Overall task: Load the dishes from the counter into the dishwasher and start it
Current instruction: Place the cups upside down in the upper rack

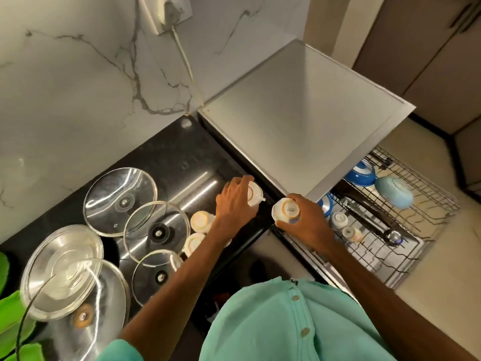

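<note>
My left hand (pixel 235 201) grips a small white cup (pixel 254 196), upside down, at the right edge of the black counter (pixel 179 157). My right hand (pixel 304 220) holds another upturned white cup (pixel 285 210) in the air between the counter and the pulled-out dishwasher rack (pixel 406 220). Two more white cups (pixel 200 221) stand upturned on the counter by my left wrist. In the rack lie two small cups (pixel 338 219), a pale blue bowl (pixel 394 192), a blue bowl (pixel 361 174) and a steel ladle (pixel 390 237).
Several glass and steel pot lids (pixel 121 200) cover the counter's left half. The grey dishwasher top (pixel 299 121) rises beside the counter. A power cord (pixel 184 58) hangs down the marble wall. Green leaves (pixel 10 329) show at the bottom left.
</note>
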Tool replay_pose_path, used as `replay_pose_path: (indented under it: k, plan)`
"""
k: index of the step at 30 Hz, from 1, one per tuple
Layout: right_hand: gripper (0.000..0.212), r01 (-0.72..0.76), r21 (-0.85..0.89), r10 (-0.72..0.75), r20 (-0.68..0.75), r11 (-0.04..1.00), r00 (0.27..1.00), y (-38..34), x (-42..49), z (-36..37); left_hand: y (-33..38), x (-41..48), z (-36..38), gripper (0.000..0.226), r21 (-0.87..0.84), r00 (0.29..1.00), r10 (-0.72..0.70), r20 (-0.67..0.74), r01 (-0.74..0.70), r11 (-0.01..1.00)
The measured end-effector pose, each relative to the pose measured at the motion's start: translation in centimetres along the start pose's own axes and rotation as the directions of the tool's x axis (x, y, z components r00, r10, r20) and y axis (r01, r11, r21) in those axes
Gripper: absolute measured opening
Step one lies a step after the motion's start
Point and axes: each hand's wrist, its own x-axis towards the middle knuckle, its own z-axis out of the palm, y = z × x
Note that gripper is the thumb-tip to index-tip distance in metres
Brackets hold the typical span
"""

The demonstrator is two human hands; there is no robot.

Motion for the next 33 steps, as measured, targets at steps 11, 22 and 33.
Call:
replay_pose_path:
  k: [11, 22, 33]
  plan:
    - [0.061, -0.158, 0.153, 0.187, -0.201, 0.975, 0.961, 11.0, -4.9, -9.3, 14.9, -1.6, 6.3, 0.075, -0.111, 0.956, 0.282, 0.075, -0.273, 0.956]
    - [0.06, -0.359, 0.238, 0.416, -0.265, 0.902, 0.87, 29.9, -8.0, -15.0, 28.2, -1.8, 23.7, 0.077, -0.127, 0.895, 0.238, 0.378, -0.204, 0.971]
    - [0.059, -0.472, 0.327, 0.557, -0.254, 0.819, 0.791, 44.3, -7.4, -10.0, 30.0, 0.5, 40.9, 0.075, 0.029, 0.868, 0.227, 0.442, -0.267, 0.963]
